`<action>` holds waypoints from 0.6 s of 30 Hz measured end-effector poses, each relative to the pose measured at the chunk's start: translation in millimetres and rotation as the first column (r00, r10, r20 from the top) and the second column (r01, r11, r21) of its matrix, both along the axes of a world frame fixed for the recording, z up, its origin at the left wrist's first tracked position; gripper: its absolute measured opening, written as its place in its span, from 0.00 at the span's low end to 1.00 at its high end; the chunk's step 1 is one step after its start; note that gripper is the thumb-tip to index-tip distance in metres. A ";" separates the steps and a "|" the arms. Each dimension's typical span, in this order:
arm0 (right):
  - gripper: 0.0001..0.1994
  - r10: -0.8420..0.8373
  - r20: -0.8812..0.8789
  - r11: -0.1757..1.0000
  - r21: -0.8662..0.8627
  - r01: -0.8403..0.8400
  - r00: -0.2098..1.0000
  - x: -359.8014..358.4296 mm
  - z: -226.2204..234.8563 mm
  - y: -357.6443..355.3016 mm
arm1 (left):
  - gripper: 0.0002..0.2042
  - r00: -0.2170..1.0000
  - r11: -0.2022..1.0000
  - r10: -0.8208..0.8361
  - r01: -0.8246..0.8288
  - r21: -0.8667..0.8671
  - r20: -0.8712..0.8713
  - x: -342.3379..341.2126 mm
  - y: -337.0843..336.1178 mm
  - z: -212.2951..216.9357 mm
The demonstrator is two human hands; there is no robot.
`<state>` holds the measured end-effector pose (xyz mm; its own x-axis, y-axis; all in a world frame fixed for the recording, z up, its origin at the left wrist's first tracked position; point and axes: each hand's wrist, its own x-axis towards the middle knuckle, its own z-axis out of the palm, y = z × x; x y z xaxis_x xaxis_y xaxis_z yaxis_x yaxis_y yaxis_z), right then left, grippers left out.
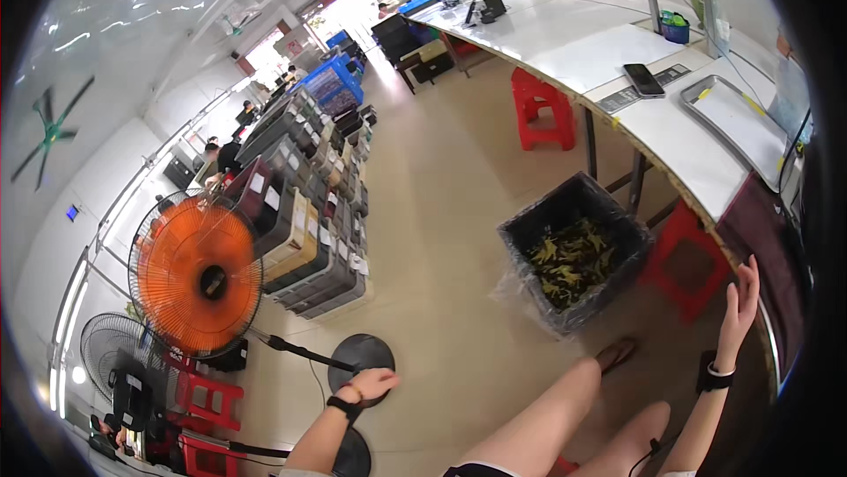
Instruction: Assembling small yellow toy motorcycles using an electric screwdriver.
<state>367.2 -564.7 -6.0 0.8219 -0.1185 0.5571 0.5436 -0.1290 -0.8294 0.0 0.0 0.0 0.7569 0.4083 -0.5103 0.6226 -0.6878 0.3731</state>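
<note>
My left hand [372, 383] hangs low with its fingers curled and nothing in it, above the round black base [360, 359] of an orange-bladed standing fan [198, 274]. My right hand [739, 305] is raised with its fingers spread, empty, close to the dark front edge [760, 239] of the white worktable [670, 137]. Both wrists wear black bands. My bare legs [565, 424] stretch forward between the arms.
A black bin [573, 252] lined with clear plastic holds yellow-green scraps. Red stools [540, 106] stand under the table, which carries a metal tray [734, 124] and a phone [644, 80]. Stacked grey crates [309, 212] line the left aisle. More red stools [207, 402] and a second fan [110, 349] sit lower left.
</note>
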 end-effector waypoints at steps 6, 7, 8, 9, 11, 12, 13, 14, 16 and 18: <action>0.18 0.155 -0.207 0.983 0.131 -0.130 0.966 -59.1 -7.3 95.2 | 0.18 0.906 0.916 0.376 -0.395 0.071 0.194 -90.4 53.2 24.5; 0.17 0.254 -0.308 0.967 0.115 -0.229 0.917 -68.1 -1.9 120.0 | 0.18 0.883 0.910 0.393 -0.414 0.032 0.256 -97.9 60.3 18.5; 0.16 0.354 -0.401 0.934 0.103 -0.343 0.845 -65.3 -6.0 134.6 | 0.17 0.857 0.894 0.425 -0.447 0.013 0.291 -97.2 56.0 16.3; 0.16 0.438 -0.491 0.889 0.110 -0.445 0.753 -63.8 2.9 150.7 | 0.17 0.832 0.880 0.449 -0.475 0.000 0.326 -86.6 49.3 29.1; 0.15 0.443 -0.768 0.824 0.144 -0.548 0.462 -71.5 37.5 185.6 | 0.17 0.807 0.842 0.484 -0.535 0.073 0.337 -99.5 31.0 42.8; 0.16 0.456 -0.824 0.797 0.211 -0.566 0.335 -74.2 45.6 195.9 | 0.17 0.789 0.836 0.485 -0.545 0.067 0.377 -92.8 21.0 66.3; 0.18 0.463 -0.864 0.767 0.279 -0.578 0.197 -79.2 42.8 210.4 | 0.16 0.766 0.825 0.491 -0.562 0.061 0.414 -87.5 14.1 93.2; 0.23 0.474 -0.880 0.737 0.387 -0.554 0.017 -85.4 37.5 216.5 | 0.15 0.777 0.851 0.353 -0.498 0.167 0.521 -88.5 8.2 123.3; 0.31 0.463 -0.826 0.699 0.563 -0.440 -0.322 -104.4 28.6 233.7 | 0.15 0.787 0.817 0.268 -0.491 0.302 0.555 -90.9 -9.8 218.6; 0.38 0.453 -0.702 0.667 0.676 -0.314 -0.550 -131.2 40.7 266.6 | 0.16 0.747 0.689 0.097 -0.528 0.497 0.658 -131.7 -1.0 292.1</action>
